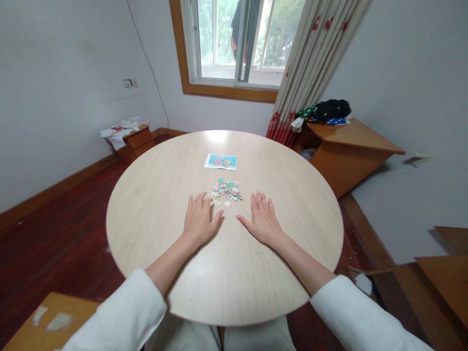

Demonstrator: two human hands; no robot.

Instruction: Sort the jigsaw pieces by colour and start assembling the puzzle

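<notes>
A small heap of jigsaw puzzle pieces lies near the middle of the round table, some showing colour and others their pale backs. My left hand rests palm down just left of the heap, fingers stretched and thumb pointing inward. On the other side, my right hand lies flat with its fingers apart, holding nothing. Both hands touch the tabletop close to the pieces. Behind the heap is a colourful picture sheet with cartoon figures on a blue ground.
A wooden cabinet with dark cloth on it stands at the back right, beside a curtain. To the left is a small wooden stand with white cloth or paper. A wooden surface shows at the lower left.
</notes>
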